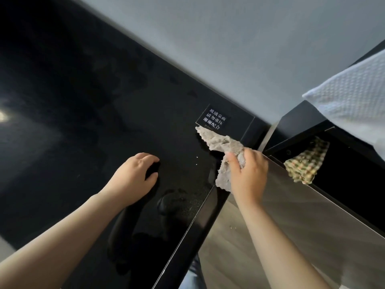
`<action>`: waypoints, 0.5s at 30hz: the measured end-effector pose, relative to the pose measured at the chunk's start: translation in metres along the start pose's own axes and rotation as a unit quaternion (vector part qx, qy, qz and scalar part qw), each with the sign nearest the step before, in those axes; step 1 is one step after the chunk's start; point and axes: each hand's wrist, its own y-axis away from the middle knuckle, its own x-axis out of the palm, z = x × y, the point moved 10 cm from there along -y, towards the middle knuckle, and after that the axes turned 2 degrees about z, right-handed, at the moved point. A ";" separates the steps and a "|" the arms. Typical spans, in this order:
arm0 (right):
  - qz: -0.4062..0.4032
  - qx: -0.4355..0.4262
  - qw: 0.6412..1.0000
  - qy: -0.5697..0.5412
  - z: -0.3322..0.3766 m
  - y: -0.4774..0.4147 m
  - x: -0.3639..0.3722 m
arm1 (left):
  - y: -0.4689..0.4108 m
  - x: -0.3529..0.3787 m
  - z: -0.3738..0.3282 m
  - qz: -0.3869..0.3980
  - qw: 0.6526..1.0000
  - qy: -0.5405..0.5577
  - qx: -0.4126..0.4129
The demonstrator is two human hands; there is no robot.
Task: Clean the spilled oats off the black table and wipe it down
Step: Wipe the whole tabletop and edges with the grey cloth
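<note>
Crumpling grey rag in right hand

One view only, head-mounted, wide-angle, aimed steeply down and tilted so the black table runs diagonally, its far edge from 11 to 4 o'clock. Close range: both forearms entering from 6 and 7 o'clock, left hand near centre, right hand just toward 3 o'clock. Grey floor filling 12 to 2 o'clock. Edges bent by lens distortion. No second view to share with.
</note>
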 end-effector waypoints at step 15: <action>0.289 -0.186 0.938 -0.049 0.064 0.076 0.052 | 0.023 -0.004 0.016 0.012 1.000 0.018 -0.019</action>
